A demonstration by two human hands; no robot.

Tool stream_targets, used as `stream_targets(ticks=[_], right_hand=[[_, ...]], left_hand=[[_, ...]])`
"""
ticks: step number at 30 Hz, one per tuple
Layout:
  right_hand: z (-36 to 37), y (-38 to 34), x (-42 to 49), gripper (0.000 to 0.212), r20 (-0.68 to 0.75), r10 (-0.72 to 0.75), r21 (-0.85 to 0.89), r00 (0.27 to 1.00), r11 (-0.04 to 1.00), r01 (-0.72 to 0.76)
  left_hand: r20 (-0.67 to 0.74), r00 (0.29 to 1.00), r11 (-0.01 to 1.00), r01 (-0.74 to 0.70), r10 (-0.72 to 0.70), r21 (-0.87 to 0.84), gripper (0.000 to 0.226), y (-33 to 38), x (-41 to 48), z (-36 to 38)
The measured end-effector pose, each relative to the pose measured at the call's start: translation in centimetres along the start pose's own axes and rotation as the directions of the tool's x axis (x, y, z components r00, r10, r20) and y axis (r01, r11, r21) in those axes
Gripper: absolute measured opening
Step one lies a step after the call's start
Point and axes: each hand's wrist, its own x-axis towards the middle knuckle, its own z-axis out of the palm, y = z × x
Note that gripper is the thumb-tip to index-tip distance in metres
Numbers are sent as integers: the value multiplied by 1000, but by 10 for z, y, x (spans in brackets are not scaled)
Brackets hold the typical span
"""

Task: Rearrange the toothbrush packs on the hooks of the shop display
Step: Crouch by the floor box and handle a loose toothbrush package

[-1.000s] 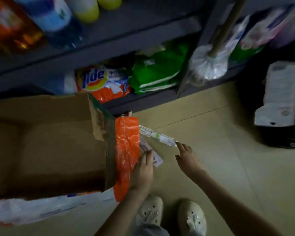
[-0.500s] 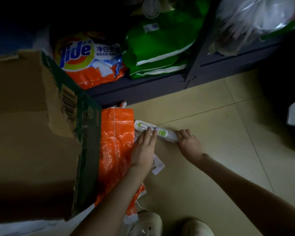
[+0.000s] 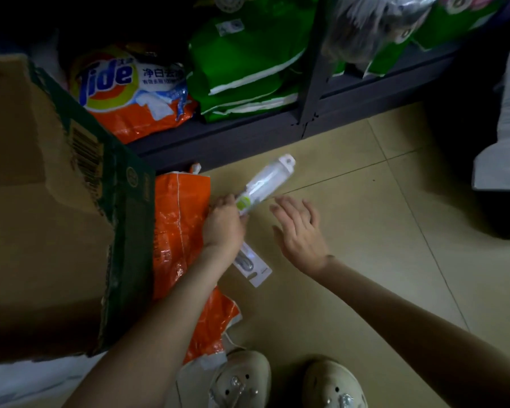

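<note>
A white toothbrush pack [image 3: 265,184] with a green label is lifted off the tiled floor, its hang-tab end pointing up and to the right. My left hand [image 3: 224,222] grips its lower end. My right hand [image 3: 299,231] hovers just right of it, fingers spread and holding nothing. A second toothbrush pack [image 3: 252,266] lies flat on the floor, partly hidden under my left wrist. No display hooks are in view.
An orange detergent bag [image 3: 180,231] lies beside a large cardboard box [image 3: 47,207] on the left. A low dark shelf [image 3: 248,136] holds a Tide bag [image 3: 130,92] and green packs [image 3: 248,72]. A white package [image 3: 507,136] stands at the right. My shoes [image 3: 242,381] are below.
Both hands touched the white pack lying on the floor; now the left hand has lifted and turned it upward, and the right hand has let go and drawn back.
</note>
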Motion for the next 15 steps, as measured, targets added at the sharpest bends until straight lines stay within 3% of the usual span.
stream_targets(ticks=[2,5,6,7,10,12,14,15], right_hand=[[15,-10,-13,46,139,-153,62,978,987,145],[33,-13,-33,57,517,-378,99,768,917,386],[35,-8,-35,57,571,-394,129,721,910,395],[35,-1,-35,54,576,-392,147,717,913,381],[23,28,-30,37,505,-293,104,812,954,280],[16,48,-24,29,511,-143,22,848,988,153],[12,58,-15,37,567,68,-98,821,995,-15],[10,58,-10,42,609,186,-141,771,982,-125]], left_hand=[[-18,996,993,82,-83,-81,41,-5,4,-4],[-9,997,994,74,-75,-86,42,-11,6,-4],[-3,998,995,64,-65,-78,42,-12,6,-3],[5,998,996,55,-55,-65,41,-12,6,-2],[32,999,999,43,-43,8,43,-12,9,2],[56,998,998,33,-36,57,42,-10,10,6],[79,997,996,14,-20,85,39,-5,10,11],[95,995,996,3,-12,92,38,-2,9,13]])
